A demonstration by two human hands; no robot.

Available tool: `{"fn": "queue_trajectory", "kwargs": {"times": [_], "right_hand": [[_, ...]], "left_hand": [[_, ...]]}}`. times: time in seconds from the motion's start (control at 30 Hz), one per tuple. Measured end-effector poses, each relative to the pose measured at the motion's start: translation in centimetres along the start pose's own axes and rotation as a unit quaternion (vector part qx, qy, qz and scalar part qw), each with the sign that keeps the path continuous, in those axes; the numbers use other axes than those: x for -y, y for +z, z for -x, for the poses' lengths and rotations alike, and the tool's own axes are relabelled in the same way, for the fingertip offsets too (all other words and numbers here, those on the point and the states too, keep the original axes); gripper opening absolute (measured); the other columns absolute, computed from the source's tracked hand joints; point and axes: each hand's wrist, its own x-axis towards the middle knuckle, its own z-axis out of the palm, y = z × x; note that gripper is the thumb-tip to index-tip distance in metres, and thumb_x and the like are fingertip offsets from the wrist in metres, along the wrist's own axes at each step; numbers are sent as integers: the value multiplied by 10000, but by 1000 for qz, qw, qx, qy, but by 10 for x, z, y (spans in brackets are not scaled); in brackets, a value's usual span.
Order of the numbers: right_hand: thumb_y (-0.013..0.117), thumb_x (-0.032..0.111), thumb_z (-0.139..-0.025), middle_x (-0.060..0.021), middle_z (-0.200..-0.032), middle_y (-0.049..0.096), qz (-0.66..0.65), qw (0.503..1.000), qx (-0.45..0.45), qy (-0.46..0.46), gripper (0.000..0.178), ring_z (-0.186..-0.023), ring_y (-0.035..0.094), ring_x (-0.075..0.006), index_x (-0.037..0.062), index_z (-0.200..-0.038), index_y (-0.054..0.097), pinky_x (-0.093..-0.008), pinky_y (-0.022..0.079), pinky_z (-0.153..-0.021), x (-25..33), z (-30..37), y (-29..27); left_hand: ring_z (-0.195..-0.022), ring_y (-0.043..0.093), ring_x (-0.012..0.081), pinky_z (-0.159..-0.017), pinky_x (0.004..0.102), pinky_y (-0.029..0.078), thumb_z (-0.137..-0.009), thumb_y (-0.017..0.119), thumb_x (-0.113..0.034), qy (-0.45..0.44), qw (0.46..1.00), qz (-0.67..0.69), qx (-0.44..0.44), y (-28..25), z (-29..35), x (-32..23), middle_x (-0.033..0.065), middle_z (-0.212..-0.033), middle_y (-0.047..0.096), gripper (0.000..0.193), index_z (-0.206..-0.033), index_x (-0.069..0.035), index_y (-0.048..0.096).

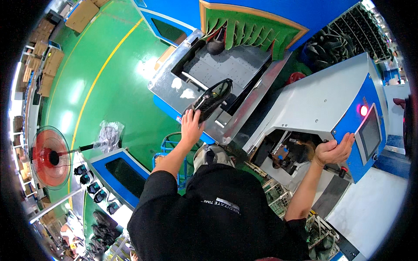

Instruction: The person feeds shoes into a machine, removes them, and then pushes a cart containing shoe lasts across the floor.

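Now, left hand: the left hand (191, 126) is closed round the heel end of a black shoe (212, 98), fingers wrapped over its back edge, holding it tilted above the metal tray of the conveyor machine (174, 85).
Right hand: the right hand (334, 149) is palm-up and loosely curled, holding nothing, touching the blue front edge of the grey machine (322, 100) just beside its touch screen (370, 134).
Where the shoe is: up at the lip of the perforated grey belt (230, 65), toe pointing toward the green flap curtain (248, 32) of the tunnel, sole side facing the belt.
How to do it well: by my judgement, lay it flat on the sole, square to the belt, and let go only once it sits steady; keep fingers off the tray edge.
Watch for: another dark shoe (215, 45) sits right at the curtain, so I'd leave a gap behind it.
Shoe's look: black, low-cut, glossy along the upper, with a ridged dark sole; the opening shows a lighter lining.
Around: green floor (113, 78) with a yellow line, and a red fan (50, 156) off to the person's left.
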Motion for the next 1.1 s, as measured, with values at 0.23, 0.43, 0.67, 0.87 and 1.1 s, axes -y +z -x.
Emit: {"fn": "queue_trajectory", "kwargs": {"times": [0.23, 0.43, 0.67, 0.87, 1.1], "right_hand": [[342, 279, -1050, -200, -1241, 648, 20, 1000, -8, -11, 463, -1148, 618, -349, -49, -1199, 634, -445, 463, -984, -2, 2, 8], [317, 261, -1037, -228, -1201, 650, 29, 999, -8, -41, 474, -1107, 631, -380, -73, -1192, 615, -483, 486, -944, -7, 7, 9], [289, 279, -1040, -229, -1214, 647, 75, 997, 9, -17, 505, -1123, 621, -371, -69, -1185, 625, -457, 459, -977, -4, 14, 10], [326, 323, -1031, -232, -1221, 644, 33, 999, -7, -2, 518, -1135, 612, -378, -65, -1179, 636, -468, 454, -982, 0, 9, 15], [543, 172, -947, -210, -1355, 595, -81, 977, 128, 150, 350, -1297, 530, -373, -20, -1221, 646, -497, 361, -1107, 5, 2, -23]], "left_hand": [[-1121, 607, 355, -881, 472, 525, -808, 778, -254, 46, 993, 69, 83, -15, -103, -28, 151, -1329, 543, 472, -1226, -139, 590], [-916, 678, 355, -742, 404, 564, -728, 853, -237, 31, 984, 172, -12, 7, -85, -3, 109, -1287, 624, 414, -957, -81, 545], [-938, 679, 347, -791, 375, 547, -730, 853, -133, -90, 954, 287, 11, 6, -80, -5, 146, -1343, 611, 448, -975, -55, 486], [-1125, 608, 361, -956, 406, 494, -694, 888, -249, -87, 924, 372, 7, 14, -89, 6, 224, -1294, 597, 702, -1221, -23, 482], [-1095, 646, 374, -912, 443, 510, -639, 893, -467, -100, 978, 125, 132, 20, -108, 1, 200, -1168, 674, 901, -1329, -34, 508]]}}
